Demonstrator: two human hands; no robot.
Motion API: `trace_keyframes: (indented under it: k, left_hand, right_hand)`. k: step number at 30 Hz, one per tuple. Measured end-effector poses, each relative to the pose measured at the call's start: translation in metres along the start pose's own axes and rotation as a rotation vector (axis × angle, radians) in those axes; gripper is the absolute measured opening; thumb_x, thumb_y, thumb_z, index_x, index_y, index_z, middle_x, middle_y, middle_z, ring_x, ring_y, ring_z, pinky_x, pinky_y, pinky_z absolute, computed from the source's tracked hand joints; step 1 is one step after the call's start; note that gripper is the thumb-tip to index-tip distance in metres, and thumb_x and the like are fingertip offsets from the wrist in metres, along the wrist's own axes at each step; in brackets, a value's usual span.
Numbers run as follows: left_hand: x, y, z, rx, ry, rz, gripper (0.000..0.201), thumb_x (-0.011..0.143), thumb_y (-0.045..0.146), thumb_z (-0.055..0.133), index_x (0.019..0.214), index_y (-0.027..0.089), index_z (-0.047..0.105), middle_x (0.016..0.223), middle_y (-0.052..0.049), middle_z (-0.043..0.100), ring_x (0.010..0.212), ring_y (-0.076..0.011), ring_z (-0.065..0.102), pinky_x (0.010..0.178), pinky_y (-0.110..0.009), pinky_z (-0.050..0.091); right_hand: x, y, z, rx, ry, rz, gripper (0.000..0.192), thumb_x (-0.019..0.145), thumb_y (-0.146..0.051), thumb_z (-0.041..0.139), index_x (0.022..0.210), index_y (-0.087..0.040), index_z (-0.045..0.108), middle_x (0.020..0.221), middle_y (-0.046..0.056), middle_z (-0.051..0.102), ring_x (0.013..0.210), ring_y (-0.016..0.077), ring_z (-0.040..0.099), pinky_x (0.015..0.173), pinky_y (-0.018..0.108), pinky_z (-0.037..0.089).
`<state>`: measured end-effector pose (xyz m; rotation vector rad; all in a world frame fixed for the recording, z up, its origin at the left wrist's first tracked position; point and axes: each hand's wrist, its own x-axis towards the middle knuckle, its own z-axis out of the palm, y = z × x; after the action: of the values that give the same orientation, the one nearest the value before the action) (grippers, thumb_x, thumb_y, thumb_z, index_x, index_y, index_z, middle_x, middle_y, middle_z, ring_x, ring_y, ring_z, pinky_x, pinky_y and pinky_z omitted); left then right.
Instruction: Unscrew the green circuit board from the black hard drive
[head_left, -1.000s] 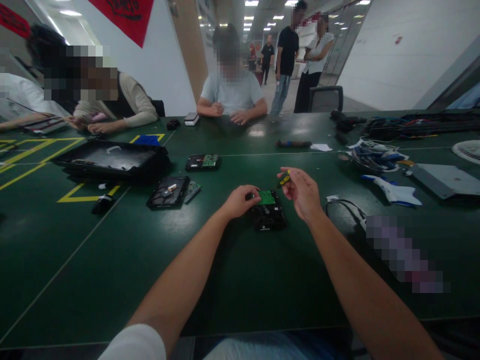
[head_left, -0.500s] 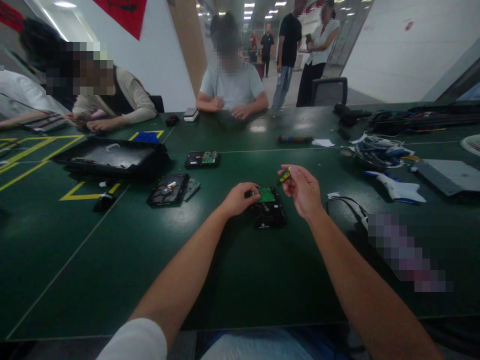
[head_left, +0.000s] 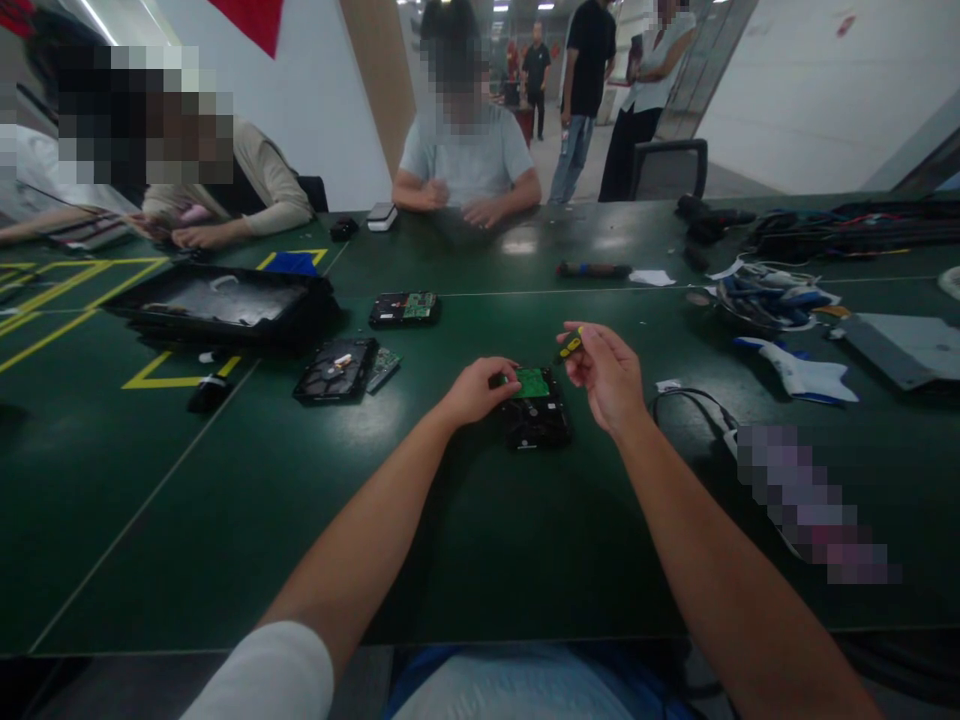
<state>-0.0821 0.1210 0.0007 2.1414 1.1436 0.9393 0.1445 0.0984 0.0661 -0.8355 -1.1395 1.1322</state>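
A black hard drive (head_left: 535,418) lies on the green table (head_left: 225,500) in front of me, with a green circuit board (head_left: 532,382) on its far end. My left hand (head_left: 475,390) rests on the drive's left far corner, fingers touching the board's edge. My right hand (head_left: 607,375) hovers just right of the drive and pinches a small yellow-and-black screwdriver (head_left: 569,346), its tip slanting down toward the board.
Two more drives (head_left: 335,369) (head_left: 404,308) and a black tray (head_left: 217,308) lie to the left. A cable (head_left: 694,405), a white glove (head_left: 802,372) and a tangle of cables (head_left: 765,298) are on the right. Other people sit across the table and at its left.
My view has tilted slightly downward. My left hand stays on the drive, and the right hand with the screwdriver has barely shifted above the board.
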Motion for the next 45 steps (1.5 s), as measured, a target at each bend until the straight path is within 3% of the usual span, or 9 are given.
trace_keyframes:
  k: [12, 15, 18, 21, 25, 29, 34, 40, 45]
  left_hand:
    - [-0.0001, 0.0003, -0.0001, -0.003, -0.011, -0.032, 0.006, 0.09, 0.027, 0.071, 0.092, 0.022, 0.069, 0.126, -0.006, 0.072, 0.115, -0.0237, 0.065, 0.105, -0.044, 0.047]
    - [0.0001, 0.0001, 0.0002, -0.005, -0.009, -0.024, 0.006, 0.09, 0.027, 0.071, 0.092, 0.022, 0.069, 0.125, -0.006, 0.072, 0.114, -0.0237, 0.065, 0.105, -0.044, 0.047]
    - [0.0004, -0.0002, 0.0005, 0.002, -0.012, -0.023, 0.007, 0.09, 0.028, 0.071, 0.093, 0.022, 0.069, 0.124, -0.007, 0.073, 0.113, -0.0237, 0.065, 0.104, -0.044, 0.048]
    - [0.0004, 0.0, 0.0002, 0.006, -0.015, -0.03, 0.007, 0.091, 0.028, 0.071, 0.093, 0.021, 0.069, 0.125, -0.007, 0.072, 0.113, -0.0239, 0.065, 0.104, -0.044, 0.048]
    - [0.0001, 0.0013, -0.0007, 0.0, -0.02, -0.018, 0.007, 0.091, 0.028, 0.071, 0.095, 0.022, 0.069, 0.126, -0.006, 0.072, 0.114, -0.0239, 0.065, 0.104, -0.044, 0.048]
    - [0.0001, 0.0003, -0.0004, -0.004, -0.025, -0.03, 0.007, 0.091, 0.028, 0.071, 0.094, 0.022, 0.069, 0.127, -0.007, 0.071, 0.114, -0.0244, 0.065, 0.103, -0.045, 0.049]
    - [0.0003, -0.0009, 0.0002, -0.007, -0.021, -0.037, 0.008, 0.09, 0.028, 0.071, 0.093, 0.022, 0.069, 0.127, -0.007, 0.071, 0.115, -0.0248, 0.065, 0.104, -0.046, 0.048]
    - [0.0, -0.0012, 0.0006, -0.023, -0.018, -0.026, 0.007, 0.09, 0.028, 0.071, 0.093, 0.022, 0.069, 0.126, -0.006, 0.072, 0.114, -0.0242, 0.065, 0.104, -0.044, 0.048]
    - [0.0002, -0.0062, 0.0034, -0.025, -0.003, 0.001, 0.009, 0.09, 0.03, 0.071, 0.092, 0.022, 0.069, 0.125, -0.006, 0.072, 0.112, -0.0235, 0.066, 0.102, -0.043, 0.049]
  right_hand:
    - [-0.0025, -0.0025, 0.0028, -0.028, -0.01, -0.014, 0.033, 0.088, -0.054, 0.072, 0.107, -0.027, 0.075, 0.097, 0.002, 0.074, 0.056, 0.0073, 0.056, 0.042, 0.021, 0.037]
    - [-0.0025, -0.0029, 0.0024, -0.022, 0.01, -0.033, 0.036, 0.088, -0.051, 0.075, 0.116, -0.029, 0.073, 0.085, -0.001, 0.071, 0.054, 0.0071, 0.054, 0.042, 0.02, 0.036]
    - [-0.003, -0.0035, 0.0028, -0.043, 0.022, -0.061, 0.032, 0.087, -0.049, 0.077, 0.11, -0.027, 0.075, 0.07, -0.004, 0.063, 0.052, 0.0071, 0.052, 0.042, 0.02, 0.036]
    - [-0.0042, -0.0042, 0.0048, -0.046, 0.016, -0.065, 0.03, 0.085, -0.05, 0.078, 0.098, -0.024, 0.072, 0.086, 0.0, 0.072, 0.055, 0.007, 0.058, 0.043, 0.02, 0.039]
    - [-0.0057, -0.004, 0.0072, 0.006, -0.006, -0.022, 0.035, 0.086, -0.055, 0.075, 0.098, -0.024, 0.063, 0.106, 0.004, 0.076, 0.06, 0.0092, 0.066, 0.049, 0.021, 0.048]
    - [-0.005, -0.0031, 0.0059, 0.039, -0.026, -0.012, 0.033, 0.089, -0.055, 0.071, 0.105, -0.026, 0.064, 0.097, 0.001, 0.075, 0.059, 0.0096, 0.065, 0.048, 0.022, 0.047]
    - [-0.0039, -0.003, 0.0047, -0.065, 0.001, -0.044, 0.033, 0.088, -0.052, 0.074, 0.108, -0.026, 0.073, 0.066, -0.004, 0.062, 0.051, 0.0083, 0.055, 0.043, 0.02, 0.039]
    - [-0.006, -0.0033, 0.0073, -0.01, 0.005, -0.02, 0.036, 0.085, -0.056, 0.076, 0.098, -0.024, 0.065, 0.105, 0.003, 0.075, 0.059, 0.0086, 0.066, 0.048, 0.021, 0.047]
    - [-0.0046, -0.002, 0.0051, 0.004, -0.009, -0.018, 0.037, 0.087, -0.056, 0.072, 0.109, -0.027, 0.067, 0.09, -0.001, 0.073, 0.056, 0.0084, 0.063, 0.045, 0.02, 0.044]
